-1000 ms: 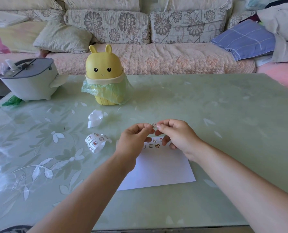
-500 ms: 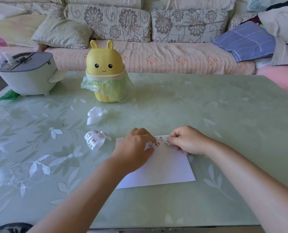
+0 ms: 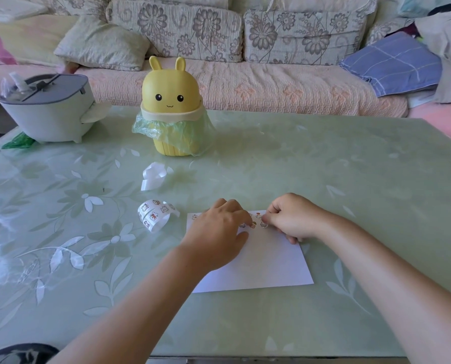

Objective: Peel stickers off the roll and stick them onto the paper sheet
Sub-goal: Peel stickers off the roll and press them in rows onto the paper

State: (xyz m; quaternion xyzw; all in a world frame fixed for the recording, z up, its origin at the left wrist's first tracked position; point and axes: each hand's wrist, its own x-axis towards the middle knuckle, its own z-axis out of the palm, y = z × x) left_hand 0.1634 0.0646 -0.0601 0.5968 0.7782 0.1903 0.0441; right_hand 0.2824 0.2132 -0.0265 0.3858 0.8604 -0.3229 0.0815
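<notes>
A white paper sheet (image 3: 261,266) lies on the table in front of me, with several small cartoon stickers (image 3: 253,224) along its far edge. My left hand (image 3: 219,232) rests on the sheet's left part, fingers extended, the index tip beside the stickers. My right hand (image 3: 294,219) is curled at the sheet's far right corner. Its thumb and fingertip pinch a small sticker (image 3: 264,225) down against the paper. The sticker roll (image 3: 154,215), a loose white coil printed with pictures, sits on the table left of the sheet, apart from both hands.
A crumpled white backing strip (image 3: 153,176) lies beyond the roll. A yellow bunny-shaped bin with a green bag (image 3: 173,114) stands further back. A grey-white appliance (image 3: 48,111) is at the far left. A sofa with cushions (image 3: 245,82) runs behind the table.
A second ago both hands held a small sticker in the air above the sheet. They came down to the paper, and the sticker now sits on the sheet's far edge.
</notes>
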